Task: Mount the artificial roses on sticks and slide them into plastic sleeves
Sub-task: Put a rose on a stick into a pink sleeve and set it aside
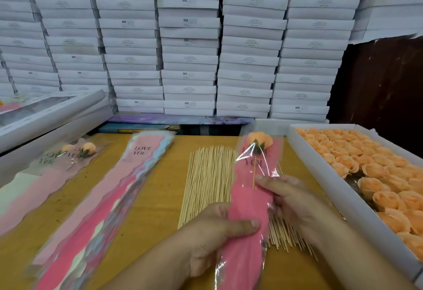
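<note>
Gripping the lower part of one pink plastic sleeve (248, 212) with the left hand (212, 234), thumb lying across its front and fingers curled behind. Pinching the sleeve's right edge slightly higher with the right hand (290, 195), fingertips pressing near the one thin stick (254, 173) showing through the clear film. Carrying one peach artificial rose (260, 139) with green sepals at the sleeve's top, above the printed "LOVE YOU". Lying directly under the held sleeve on the yellow table (160, 189), a loose bundle of bamboo sticks (209, 175), too many to count. Resting left of the sticks, one fanned stack of empty sleeves (119, 189), number unclear. Lying further left, two finished sleeved roses (77, 149), overlapping. Sitting along the right edge, one white tray (320, 170) packed with peach rose heads (366, 163), dozens. Rising behind everything, columns of white flat boxes (190, 37), several marked SGS.
</note>
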